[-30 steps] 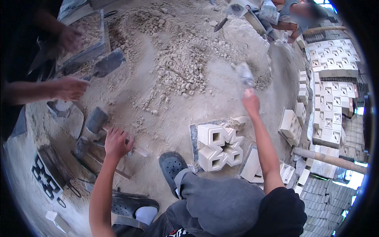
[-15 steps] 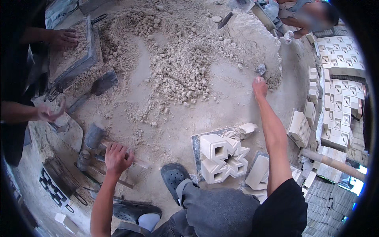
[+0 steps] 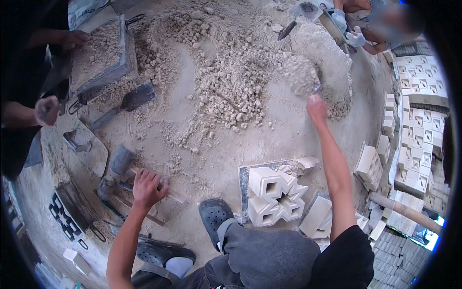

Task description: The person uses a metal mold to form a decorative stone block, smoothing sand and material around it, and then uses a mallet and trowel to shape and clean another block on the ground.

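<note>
Open ground point(image 3: 226, 156) separates the block point(image 3: 270, 202) from the sand heap point(image 3: 226, 91); right hand point(image 3: 316, 108) clenched around a scoop point(image 3: 317, 87) near the heap's right edge; left hand point(image 3: 148, 188) curled over a mallet handle point(image 3: 177, 195), grip unclear

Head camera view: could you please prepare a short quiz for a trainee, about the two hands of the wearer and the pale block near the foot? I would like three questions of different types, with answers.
1. Which shape is the central opening of the pale block?
a) round
b) star-shaped
c) crescent-shaped

2. True or false: the wearer's left hand is at the handle of the mallet.

3. Short answer: which of the wearer's hands reaches farther forward, beside the crumbly material?

Key:
1. b, star-shaped
2. True
3. The right hand
</note>
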Demonstrator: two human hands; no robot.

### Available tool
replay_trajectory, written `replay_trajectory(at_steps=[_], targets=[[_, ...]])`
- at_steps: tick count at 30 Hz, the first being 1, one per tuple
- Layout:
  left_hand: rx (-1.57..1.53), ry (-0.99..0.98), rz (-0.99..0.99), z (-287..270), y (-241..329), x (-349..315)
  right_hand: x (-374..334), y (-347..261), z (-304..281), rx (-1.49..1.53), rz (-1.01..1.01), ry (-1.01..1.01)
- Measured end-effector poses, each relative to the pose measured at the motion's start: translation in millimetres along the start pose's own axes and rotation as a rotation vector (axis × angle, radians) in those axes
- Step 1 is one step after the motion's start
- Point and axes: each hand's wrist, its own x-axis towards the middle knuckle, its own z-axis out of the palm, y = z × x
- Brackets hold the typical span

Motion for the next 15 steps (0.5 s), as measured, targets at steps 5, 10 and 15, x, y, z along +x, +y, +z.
replay_trajectory(at_steps=[5, 10, 15], targets=[[-0.023, 0.037, 0.026, 6, 1, 2, 43, -52, -4, 0.174, 0.084, 0.028], [-0.030, 0.042, 0.017, 5, 1, 2, 28, -74, 12, 0.084, -0.070, -0.030], [-0.010, 0.062, 0.026, 4, -2, -2, -16, -119, -44, 0.150, -0.275, -0.038]])
